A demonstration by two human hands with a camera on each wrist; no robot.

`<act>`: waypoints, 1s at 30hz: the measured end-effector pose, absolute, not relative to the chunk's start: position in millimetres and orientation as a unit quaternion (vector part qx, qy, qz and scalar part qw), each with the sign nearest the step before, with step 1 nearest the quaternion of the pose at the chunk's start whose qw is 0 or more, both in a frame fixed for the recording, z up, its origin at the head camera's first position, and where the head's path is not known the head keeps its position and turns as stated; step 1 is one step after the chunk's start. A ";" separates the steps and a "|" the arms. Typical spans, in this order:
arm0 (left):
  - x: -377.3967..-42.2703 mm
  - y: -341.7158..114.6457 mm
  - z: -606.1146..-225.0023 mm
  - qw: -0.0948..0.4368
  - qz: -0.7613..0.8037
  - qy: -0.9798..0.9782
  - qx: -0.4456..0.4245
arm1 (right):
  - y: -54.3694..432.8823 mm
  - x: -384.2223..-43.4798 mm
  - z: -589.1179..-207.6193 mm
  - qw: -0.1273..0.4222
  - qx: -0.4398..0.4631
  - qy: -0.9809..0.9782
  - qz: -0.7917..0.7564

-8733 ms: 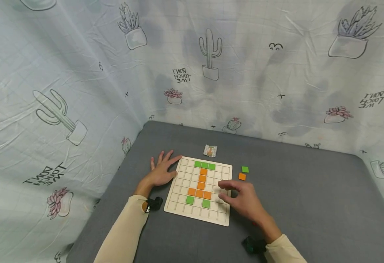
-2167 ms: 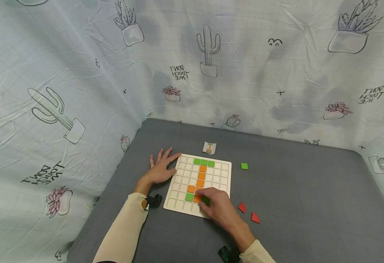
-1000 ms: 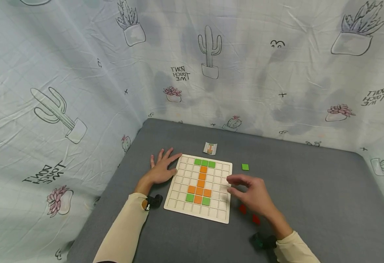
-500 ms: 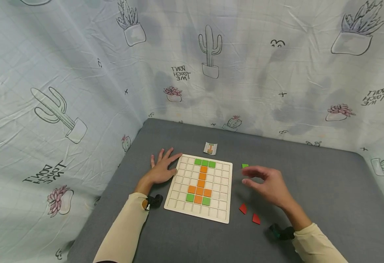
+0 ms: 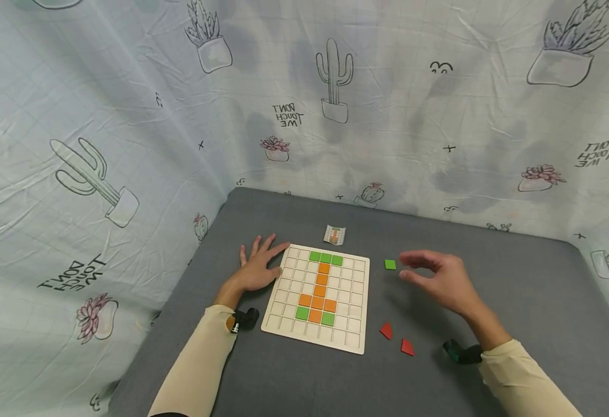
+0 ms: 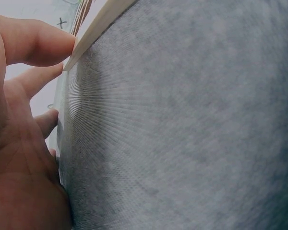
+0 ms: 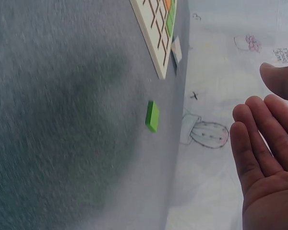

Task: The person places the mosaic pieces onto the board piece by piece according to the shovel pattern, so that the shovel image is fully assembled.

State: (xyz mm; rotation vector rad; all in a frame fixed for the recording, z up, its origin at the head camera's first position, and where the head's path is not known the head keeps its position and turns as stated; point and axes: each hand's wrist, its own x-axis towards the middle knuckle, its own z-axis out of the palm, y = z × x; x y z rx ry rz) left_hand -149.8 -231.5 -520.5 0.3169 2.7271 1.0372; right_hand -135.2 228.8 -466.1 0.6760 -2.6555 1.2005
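Observation:
A light wooden grid board lies on the grey table with green and orange square tiles set in its cells. At the board's left edge my left hand rests with fingers spread, the index finger and thumb touching the rim; the left wrist view shows the thumb against that edge. My right hand hovers right of a loose green tile, apart from it, fingers relaxed and holding nothing. In the right wrist view the green tile lies on the cloth, away from the fingers.
Two red quarter-round tiles lie right of the board, near its lower right corner. A small printed pattern card sits behind the board. A patterned curtain hangs beyond the back and left edges of the table.
An orange tile has gone from the right side of the table into the board's lower row, between two green tiles. My right hand has since moved off the board to the right. My left hand stays put.

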 end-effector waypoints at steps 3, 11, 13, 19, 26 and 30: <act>-150.0 -232.1 -520.5 0.106 0.348 0.925 0.105 | 233.0 -139.7 -465.2 0.078 0.225 -0.885 0.400; -149.0 -231.2 -518.5 0.107 0.345 0.927 0.104 | 239.2 -150.5 -466.3 0.078 0.230 -0.889 0.387; -148.7 -231.4 -517.9 0.109 0.344 0.927 0.104 | 239.5 -152.8 -467.5 0.075 0.228 -0.891 0.385; -149.5 -231.5 -517.7 0.106 0.348 0.925 0.107 | 236.8 -160.4 -473.1 0.061 0.227 -0.889 0.393; -148.3 -231.8 -516.5 0.106 0.346 0.926 0.105 | 233.4 -169.2 -484.3 0.042 0.226 -0.877 0.421; -148.4 -231.6 -518.0 0.107 0.349 0.925 0.103 | 231.9 -173.1 -490.6 0.037 0.228 -0.873 0.429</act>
